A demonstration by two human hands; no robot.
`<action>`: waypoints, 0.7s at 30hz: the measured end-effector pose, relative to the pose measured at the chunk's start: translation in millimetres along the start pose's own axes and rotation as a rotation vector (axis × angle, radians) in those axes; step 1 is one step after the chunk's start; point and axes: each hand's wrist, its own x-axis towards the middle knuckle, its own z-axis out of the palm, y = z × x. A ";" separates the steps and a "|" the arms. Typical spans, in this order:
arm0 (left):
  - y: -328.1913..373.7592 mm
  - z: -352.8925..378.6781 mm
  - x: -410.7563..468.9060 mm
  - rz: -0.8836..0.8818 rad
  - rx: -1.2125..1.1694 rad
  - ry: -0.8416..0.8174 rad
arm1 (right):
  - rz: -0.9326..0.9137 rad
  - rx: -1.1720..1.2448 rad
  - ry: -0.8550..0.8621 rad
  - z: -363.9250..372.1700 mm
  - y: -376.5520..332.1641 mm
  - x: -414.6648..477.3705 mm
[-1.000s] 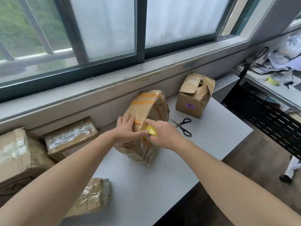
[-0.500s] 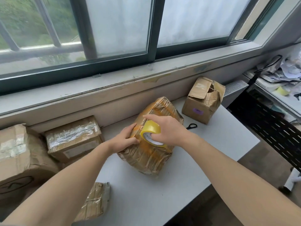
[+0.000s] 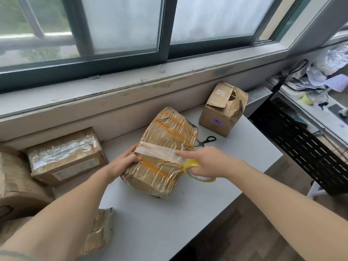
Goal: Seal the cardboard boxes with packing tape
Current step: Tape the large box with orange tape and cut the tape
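A crumpled cardboard box (image 3: 165, 132) wrapped in shiny tape with orange stripes lies on the white table (image 3: 169, 223). A clear strip of tape (image 3: 158, 152) stretches across its top. My left hand (image 3: 124, 162) grips the box's left edge and holds the strip's end down. My right hand (image 3: 205, 162) grips the yellow tape roll (image 3: 195, 171) just past the box's right side, index finger lying along the strip.
Black scissors (image 3: 207, 140) lie behind the box. A box with open torn flaps (image 3: 222, 110) stands at the back right. Taped boxes (image 3: 64, 155) sit at the left, another (image 3: 98, 230) under my left forearm. The table edge drops off at right toward a cluttered shelf (image 3: 320, 102).
My right hand has pulled the roll from the box's top left across to its right side, laying a clear strip. My left hand stays on the left edge.
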 end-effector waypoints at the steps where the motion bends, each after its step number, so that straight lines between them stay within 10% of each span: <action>1: -2.5 -0.8 0.5 -0.007 -0.016 0.005 | 0.004 0.010 -0.009 5.6 3.5 -7.8; 11: -9.3 -4.8 -4.5 -0.180 -0.009 -0.020 | 0.039 0.058 -0.092 76.6 -4.3 -21.9; 21: 58.0 34.9 27.1 0.491 1.254 -0.004 | 0.098 -0.009 -0.071 69.4 -13.0 -18.8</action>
